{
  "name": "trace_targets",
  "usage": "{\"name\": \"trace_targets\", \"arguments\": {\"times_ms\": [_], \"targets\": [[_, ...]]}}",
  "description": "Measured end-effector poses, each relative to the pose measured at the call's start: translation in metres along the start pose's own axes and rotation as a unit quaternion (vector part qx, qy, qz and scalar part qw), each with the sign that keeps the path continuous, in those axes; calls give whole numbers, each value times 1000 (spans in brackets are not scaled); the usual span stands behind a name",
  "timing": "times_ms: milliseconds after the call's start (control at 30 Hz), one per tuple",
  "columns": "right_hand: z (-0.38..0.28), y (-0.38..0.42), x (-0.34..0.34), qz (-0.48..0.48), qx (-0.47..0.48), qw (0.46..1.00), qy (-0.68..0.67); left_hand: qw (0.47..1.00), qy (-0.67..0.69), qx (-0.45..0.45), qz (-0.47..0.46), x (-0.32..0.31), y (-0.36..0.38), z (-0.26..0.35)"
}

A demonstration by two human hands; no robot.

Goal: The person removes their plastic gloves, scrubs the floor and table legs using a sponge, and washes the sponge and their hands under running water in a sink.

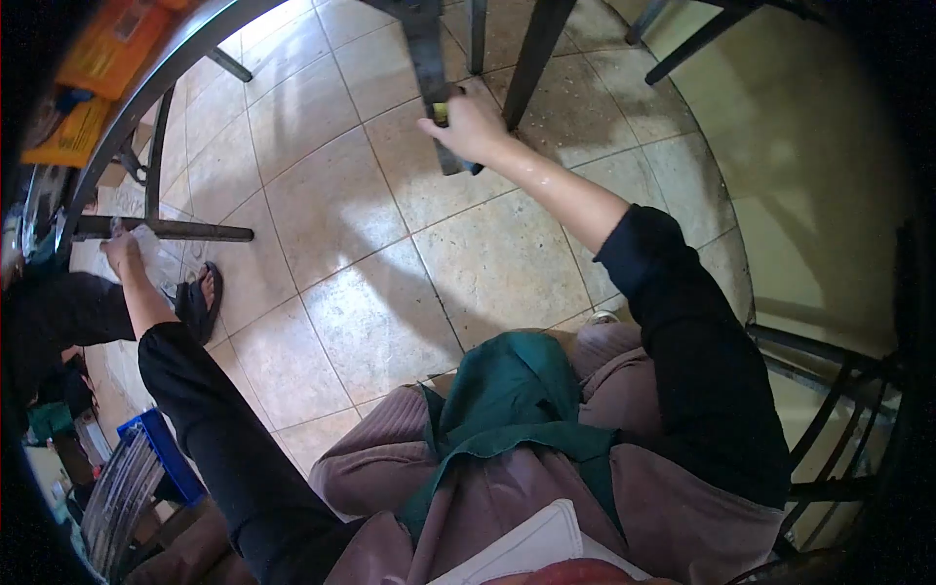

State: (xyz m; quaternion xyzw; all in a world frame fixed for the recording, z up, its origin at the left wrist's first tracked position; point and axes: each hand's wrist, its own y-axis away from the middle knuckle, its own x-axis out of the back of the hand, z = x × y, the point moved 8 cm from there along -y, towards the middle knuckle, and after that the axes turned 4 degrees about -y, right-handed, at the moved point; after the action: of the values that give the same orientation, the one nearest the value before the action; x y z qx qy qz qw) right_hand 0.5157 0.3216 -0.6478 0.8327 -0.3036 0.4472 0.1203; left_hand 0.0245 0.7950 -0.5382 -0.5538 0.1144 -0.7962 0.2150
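Note:
My right hand (pixel 473 127) is closed round the lower part of a dark upright metal leg (pixel 425 58), its thumb on the near side. A small yellow patch (pixel 441 114) shows beside the thumb. At the far left, my left hand (pixel 122 252) is closed near the end of a dark horizontal bar (pixel 200 231). Crumpled clear plastic (pixel 156 255) lies close beside it; what the fingers hold is too small to make out.
Orange packages (pixel 112 49) rest at the upper left, within a curved metal edge (pixel 205 37). Another person's sandalled foot (pixel 207 291) is on the tiled floor (pixel 380 322). A blue crate (pixel 161 453) stands lower left, a dark metal rack (pixel 838 429) at the right.

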Motion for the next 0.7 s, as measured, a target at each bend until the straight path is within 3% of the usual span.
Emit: {"name": "trace_targets", "arguments": {"times_ms": [67, 133, 200, 267, 300, 367, 400, 433, 467, 500, 533, 600, 633, 700], "targets": [[-7, 2, -7, -16, -15, 998, -51, 995, 67, 57, 46, 19, 24, -3], [-14, 8, -6, 41, -10, 996, -76, 970, 198, 138, 35, 15, 79, -6], [-12, 3, -15, 70, -5, 994, -83, 945, 290, 149, 16, -20, 137, -8], [-10, 0, -18, 50, 5, 996, -75, 965, 225, 134, 7, -90, 191, -24], [-1, 0, -17, 47, -7, 997, -66, 951, 302, 54, 24, -87, 258, 8], [-8, 7, -12, 84, 84, 993, -18, 951, 229, -167, -123, -152, 341, 39], [-1, 9, -16, 15, 85, 996, -23, 926, 312, -98, -189, -163, 396, 51], [11, 19, -15, -55, 88, 994, -30, 954, 208, -38, -211, -140, 451, 70], [20, 37, 0, -38, 140, 988, -56, 955, 192, -135, -183, -145, 492, 84], [48, 43, -8, -52, 152, 986, -48, 913, 223, -158, -303, -149, 534, 103], [62, 61, 10, -76, 148, 986, -26, 901, 271, -243, -236, -131, 570, 121], [126, 78, 17, -107, 97, 990, -3, 840, 273, -362, -299, -84, 618, 167], [152, 89, 27, -134, 1, 990, -31, 823, 245, -373, -351, -79, 633, 177], [217, 101, 26, -123, -75, 989, -26, 797, 231, -421, -365, -74, 648, 194]]}}
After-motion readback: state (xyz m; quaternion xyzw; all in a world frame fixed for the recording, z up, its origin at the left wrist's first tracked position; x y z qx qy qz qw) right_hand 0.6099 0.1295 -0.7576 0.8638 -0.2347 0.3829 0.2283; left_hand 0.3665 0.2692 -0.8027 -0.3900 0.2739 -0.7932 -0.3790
